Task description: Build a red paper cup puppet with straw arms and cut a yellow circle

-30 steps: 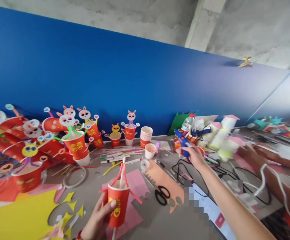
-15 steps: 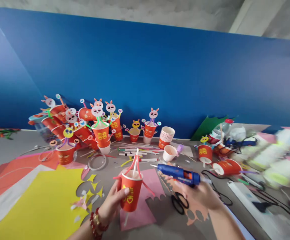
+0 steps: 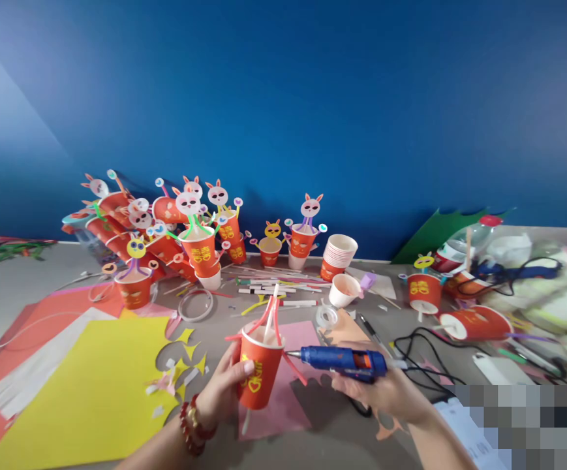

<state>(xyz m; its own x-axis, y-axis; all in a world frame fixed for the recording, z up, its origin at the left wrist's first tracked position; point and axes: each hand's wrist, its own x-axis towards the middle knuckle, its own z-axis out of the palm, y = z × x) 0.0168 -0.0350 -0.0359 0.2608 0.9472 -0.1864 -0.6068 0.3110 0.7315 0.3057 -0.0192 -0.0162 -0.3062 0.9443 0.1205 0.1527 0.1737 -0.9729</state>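
My left hand is wrapped round a red paper cup with yellow print, held slightly tilted above a pink sheet. Red strips fan out over the cup's rim, and a white stick stands up from inside it, with a pale end showing below the base. In my right hand is a blue glue gun, its nozzle pointing left. The nozzle tip is close to the cup's right side, near a red strip; whether it touches, I cannot tell.
Decorated cups with paper animal faces crowd the back left. A stack of cups and markers lie behind my hands. Yellow card covers the left; black cables and tipped cups are at right.
The glue gun has come down and left, so its nozzle is now by the cup's side instead of above and right of it. The view has tilted downward; the left hand keeps its hold.
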